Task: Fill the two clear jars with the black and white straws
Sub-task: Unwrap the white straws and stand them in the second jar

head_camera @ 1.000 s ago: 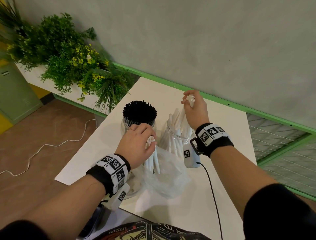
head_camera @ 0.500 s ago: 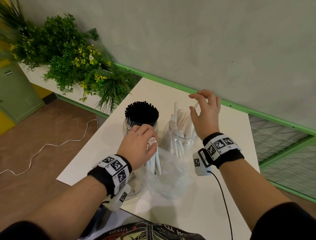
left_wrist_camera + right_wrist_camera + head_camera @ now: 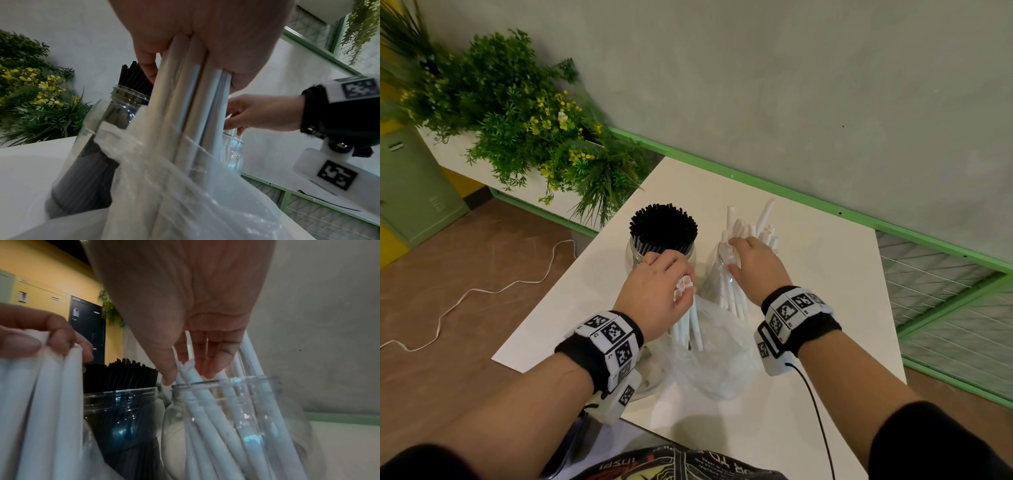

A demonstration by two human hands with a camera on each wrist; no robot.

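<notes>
left hand [image 3: 654,294] fingers clamped on white straw bundle [image 3: 688,318] above plastic bag [image 3: 715,363] | right hand [image 3: 753,267] fingers loosely spread, touching straw tips in white-straw jar [image 3: 236,418] on desk [image 3: 808,274] | black-straw jar [image 3: 662,236] full | straws light, slippery, crushable: hold mid-length, gently

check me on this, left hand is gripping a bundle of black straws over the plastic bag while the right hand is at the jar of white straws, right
Not quite. The bundle the left hand grips is white straws, not black, as the left wrist view shows. The black straws already stand in their own jar. The rest holds: the plastic bag is below, and the right hand is at the jar of white straws.
</notes>
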